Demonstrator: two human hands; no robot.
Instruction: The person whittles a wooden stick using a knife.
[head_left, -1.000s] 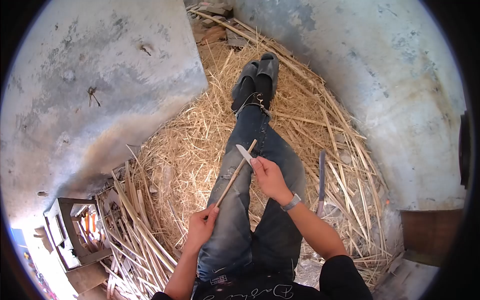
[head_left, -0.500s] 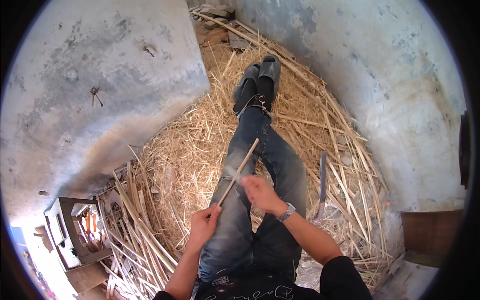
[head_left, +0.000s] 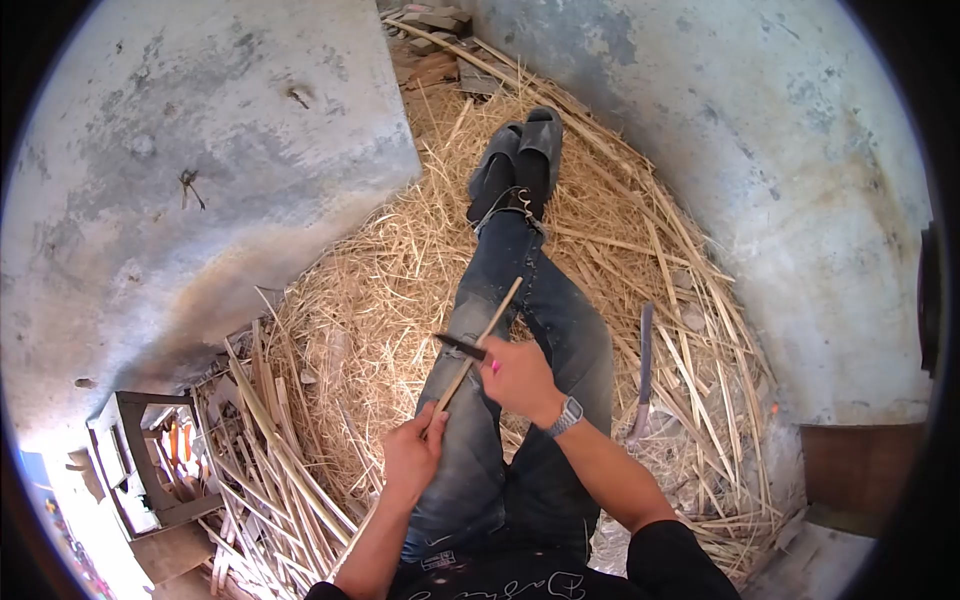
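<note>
A thin, pale wooden strip, which looks like split bamboo, slants up over my thighs. Its lower end is pinched in my left hand. My right hand, with a metal watch at the wrist, is closed around the handle of a knife. The dark blade points left and crosses the strip just above my left hand. Something pink shows between the right fingers. My outstretched legs in worn jeans lie beneath both hands.
Straw-like shavings cover the floor around my legs. Long strips are piled at left, with more along the right wall. A long dark blade lies right of my knee. A wooden frame stands at lower left, a brown box at right.
My right hand has shifted slightly to the right and turned. The knife blade, a blur before, now shows clearly across the strip. My left hand has barely moved.
</note>
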